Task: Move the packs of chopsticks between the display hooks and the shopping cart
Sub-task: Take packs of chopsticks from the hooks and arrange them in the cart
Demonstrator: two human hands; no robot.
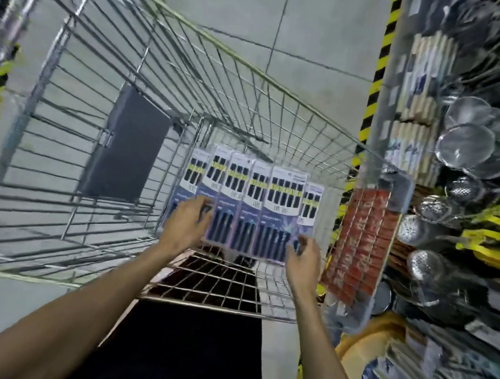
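Note:
Several packs of chopsticks [252,202], white and purple cards with black sticks and yellow bands, lie side by side on the floor of the wire shopping cart [163,64]. My left hand [186,227] rests on the lower ends of the leftmost packs, fingers curled over them. My right hand [303,259] reaches the lower right end of the row, its fingers curled at the edge of the rightmost packs. Whether either hand truly grips a pack is unclear. The display hooks are on the rack [421,93] at the right, holding more packs of wooden chopsticks.
A dark folded child-seat flap [126,144] sits on the cart's left wall. Metal strainers [465,145] and ladles hang on the right-hand rack. A red-labelled item [358,242] hangs beside the cart's right wall. Yellow-black hazard tape [381,61] runs along the floor.

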